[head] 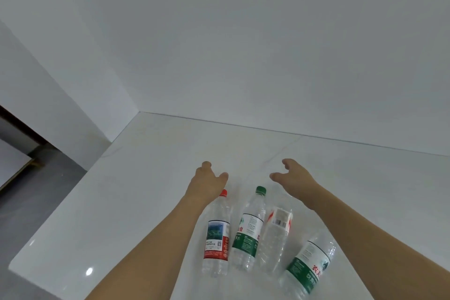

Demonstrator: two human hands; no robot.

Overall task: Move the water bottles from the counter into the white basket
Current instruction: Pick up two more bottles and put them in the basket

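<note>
Several clear water bottles stand close together on the white counter (151, 178). A red-capped, red-labelled bottle (216, 236) is on the left, a green-capped bottle (248, 229) beside it, then a bottle with a red and white label (276, 234), and a green-labelled bottle (309, 268) at the right. My left hand (207, 181) hovers open over the red cap. My right hand (294, 178) is open beyond the bottles, holding nothing. No white basket is in view.
A plain white wall (243, 44) rises behind the counter and meets a side wall at the left corner. The counter's left edge drops to a grey floor (29, 202). A dark-framed panel (12, 168) shows at far left.
</note>
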